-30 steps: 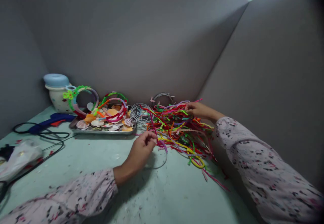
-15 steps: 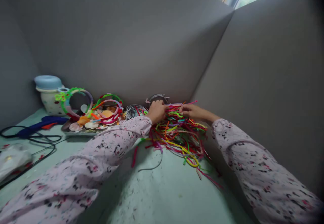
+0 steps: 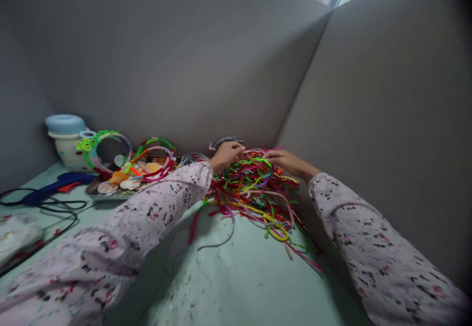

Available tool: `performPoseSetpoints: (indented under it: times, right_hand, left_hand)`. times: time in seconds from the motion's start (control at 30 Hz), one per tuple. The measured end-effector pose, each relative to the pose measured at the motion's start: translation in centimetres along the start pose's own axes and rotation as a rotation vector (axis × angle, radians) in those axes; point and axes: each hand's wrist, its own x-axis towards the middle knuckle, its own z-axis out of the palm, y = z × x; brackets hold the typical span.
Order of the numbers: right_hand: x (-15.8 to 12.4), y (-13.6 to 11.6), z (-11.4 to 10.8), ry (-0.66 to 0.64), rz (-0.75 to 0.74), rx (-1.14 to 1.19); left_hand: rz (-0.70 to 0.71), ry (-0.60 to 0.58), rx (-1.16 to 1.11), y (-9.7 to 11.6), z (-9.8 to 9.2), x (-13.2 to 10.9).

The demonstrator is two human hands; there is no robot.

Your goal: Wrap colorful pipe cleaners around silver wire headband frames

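A tangled heap of colourful pipe cleaners (image 3: pixel 258 188) lies at the back of the table against the panels. My left hand (image 3: pixel 226 155) is at the heap's upper left edge, fingers closed and pressed together; what they hold is too small to tell. Over the heap's upper right, my right hand (image 3: pixel 283 161) pinches at a bright green pipe cleaner that curves along the top. A grey wire with a purple covered end (image 3: pixel 221 243) hangs out of the heap's front, and a yellow loop (image 3: pixel 278 235) lies at its near edge.
Left of the heap, a metal tray (image 3: pixel 106 197) holds shells, with wrapped rings (image 3: pixel 110 154) on it. Coiled wire (image 3: pixel 193 159) sits beside it. Farther left are a blue-lidded jar (image 3: pixel 70 149), a blue glue gun (image 3: pixel 51 188) with black cable, and a plastic bag (image 3: pixel 16 237). Grey panels (image 3: pixel 184 70) enclose the table.
My left hand has shifted slightly left, away from my right hand, with its fingers lifted. More of the bright green pipe cleaner shows by my right fingertips. The view has shifted a little.
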Motion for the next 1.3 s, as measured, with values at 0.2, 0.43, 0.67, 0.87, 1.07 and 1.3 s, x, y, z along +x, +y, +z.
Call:
performPoseSetpoints:
  times: [0.2, 0.43, 0.67, 0.87, 1.07, 1.3]
  right_hand:
    - [0.5, 0.2, 1.3, 0.081, -0.010, 0.023]
    - [1.1, 3.2, 2.5, 0.036, -0.093, -0.566]
    - [1.1, 5.7, 2.6, 0.187, -0.010, -0.678]
    - [0.8, 5.8, 2.4, 0.294, -0.010, -0.584]
    - [-1.6, 2.0, 3.9, 0.686, -0.115, -0.333]
    - [-8.5, -3.9, 11.1, 0.552, -0.260, -0.068]
  left_hand:
    - [0.038, -0.255, -0.272, 0.8, 1.1, -0.8]
    - [-0.168, 0.067, -0.473, 1.9, -0.2, 0.0]
    - [-0.157, 0.217, -0.554, 1.4, -6.4, -0.8]
    - [-0.134, 0.340, -0.651, 0.4, -10.5, -3.9]
    - [-0.205, 0.305, -0.830, 1.5, -11.3, -9.4]
    - [-0.403, 0.175, -1.045, 4.3, -7.9, -17.7]
